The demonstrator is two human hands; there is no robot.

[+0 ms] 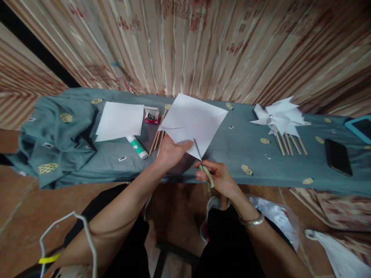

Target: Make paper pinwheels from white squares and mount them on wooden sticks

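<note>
A square sheet of white paper point(197, 112) is held up over the cloth-covered bench, turned so that one corner points at me. My left hand point(173, 150) grips its lower left side, thumb on top and fingers underneath, mostly hidden. One slit runs inward from the left corner. My right hand point(216, 175) is closed around the green handles of a pair of scissors point(209, 177). The scissor blades lie at the near corner, pointing into the sheet along a cut line. Behind my left hand lie several thin wooden sticks point(155, 143).
Left of the sticks are a stack of white paper point(120, 119), a small red box of metal pins point(152, 116) and a green-and-white tube point(137, 147). Several white paper pinwheels point(279, 116) on sticks, a black phone point(338, 157) and a blue-framed device point(361, 129) lie to the right.
</note>
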